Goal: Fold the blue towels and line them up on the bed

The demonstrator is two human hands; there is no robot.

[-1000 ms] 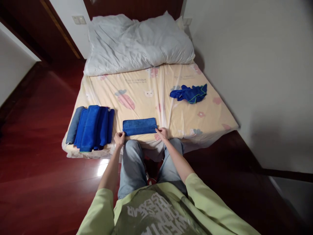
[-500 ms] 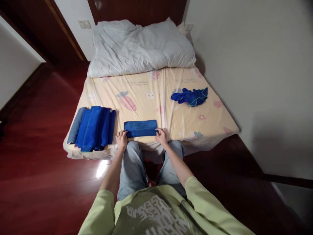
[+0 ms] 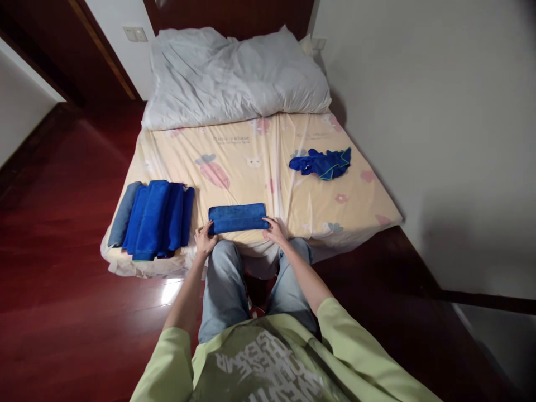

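Observation:
A blue towel (image 3: 238, 219), folded into a long strip with a crease along it, lies flat near the front edge of the bed. At its left end is my left hand (image 3: 205, 239), fingers bent around the near corner. My right hand (image 3: 274, 230) holds the opposite end, with fingertips on the edge. To the left, several folded blue towels (image 3: 153, 220) lie overlapping in a row, a greyer blue one (image 3: 125, 215) outermost. A crumpled blue cloth (image 3: 322, 163) with green edging rests farther back on the right.
A pale yellow printed sheet (image 3: 243, 187) covers the bed. Across its head end lies a bunched white quilt (image 3: 238, 84). My knees (image 3: 228, 268) are at the bed's front edge. A white wall (image 3: 419, 111) runs along the right, and dark red floor (image 3: 75, 268) lies left.
The view has shifted slightly, so the bed appears a little farther left. My fingers have loosened somewhat at both ends of the strip. The towels lie as before.

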